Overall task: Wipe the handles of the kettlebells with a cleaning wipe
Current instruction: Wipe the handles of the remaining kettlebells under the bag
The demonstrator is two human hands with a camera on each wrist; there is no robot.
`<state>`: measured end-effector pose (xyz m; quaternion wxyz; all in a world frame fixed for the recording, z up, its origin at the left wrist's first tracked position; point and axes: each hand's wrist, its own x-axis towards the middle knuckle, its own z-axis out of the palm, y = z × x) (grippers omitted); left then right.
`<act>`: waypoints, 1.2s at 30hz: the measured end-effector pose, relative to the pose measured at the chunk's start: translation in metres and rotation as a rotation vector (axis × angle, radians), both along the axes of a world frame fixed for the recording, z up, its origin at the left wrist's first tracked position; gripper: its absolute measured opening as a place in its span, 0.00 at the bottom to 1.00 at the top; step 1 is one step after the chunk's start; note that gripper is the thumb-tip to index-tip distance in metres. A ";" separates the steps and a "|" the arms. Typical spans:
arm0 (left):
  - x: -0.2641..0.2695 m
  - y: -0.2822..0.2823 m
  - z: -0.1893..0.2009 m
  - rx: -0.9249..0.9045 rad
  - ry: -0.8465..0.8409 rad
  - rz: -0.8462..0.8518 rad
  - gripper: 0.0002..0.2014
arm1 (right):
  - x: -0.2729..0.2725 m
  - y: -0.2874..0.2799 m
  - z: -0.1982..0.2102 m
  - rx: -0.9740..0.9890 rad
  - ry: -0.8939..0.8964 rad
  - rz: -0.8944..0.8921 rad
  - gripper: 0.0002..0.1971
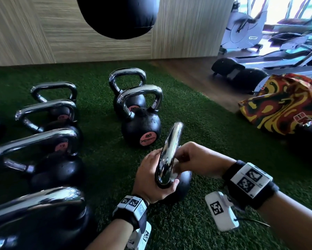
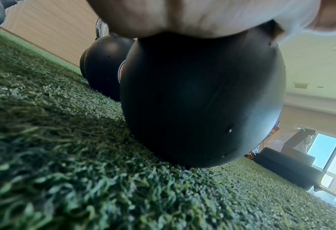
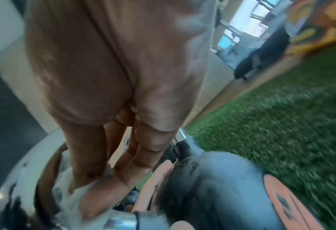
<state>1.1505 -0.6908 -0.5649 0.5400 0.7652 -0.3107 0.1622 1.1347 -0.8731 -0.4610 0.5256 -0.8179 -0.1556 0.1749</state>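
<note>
The nearest kettlebell [image 1: 182, 184] stands on the green turf [image 1: 196, 123], its chrome handle [image 1: 169, 150] edge-on to the head camera; the left hand [image 1: 151, 179] is wrapped round the handle's near leg, fingers curled about it. The right hand [image 1: 193, 159] pinches a white cleaning wipe [image 1: 175, 173] against the handle's inner side — fingers closed on the cloth; more kettlebells [image 1: 140, 123] stand beyond and to the left.
</note>
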 end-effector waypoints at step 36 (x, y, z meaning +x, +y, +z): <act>0.002 -0.001 -0.006 0.059 -0.001 0.075 0.42 | 0.036 0.020 -0.016 0.252 -0.187 -1.134 0.07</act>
